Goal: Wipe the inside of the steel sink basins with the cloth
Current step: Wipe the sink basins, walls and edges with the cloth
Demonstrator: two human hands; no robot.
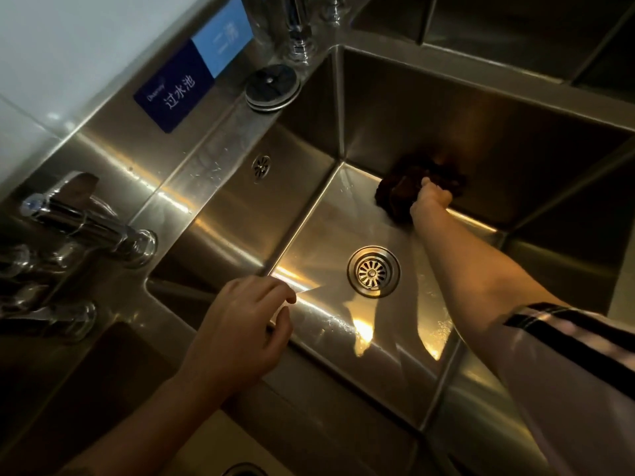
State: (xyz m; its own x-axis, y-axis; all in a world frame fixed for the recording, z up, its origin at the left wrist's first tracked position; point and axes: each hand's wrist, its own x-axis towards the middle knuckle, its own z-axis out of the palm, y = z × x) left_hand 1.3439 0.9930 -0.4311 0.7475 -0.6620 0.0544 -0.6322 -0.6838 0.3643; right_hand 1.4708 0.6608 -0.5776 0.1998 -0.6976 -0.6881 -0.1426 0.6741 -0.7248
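- Two hands are over the sink basin point(309, 187); I start at the far left, where a chrome faucet point(86, 221) sits well apart from my left hand.
- My left hand point(240, 334) hangs at the basin's near-left rim, fingers loosely curled and holding nothing.
- Between my hands, on the basin floor, lies the round drain strainer point(373, 271).
- My right hand point(431, 197) grips the dark cloth point(405, 187), bunched and pressed into the basin's far corner where floor meets wall, just beyond the knuckles.
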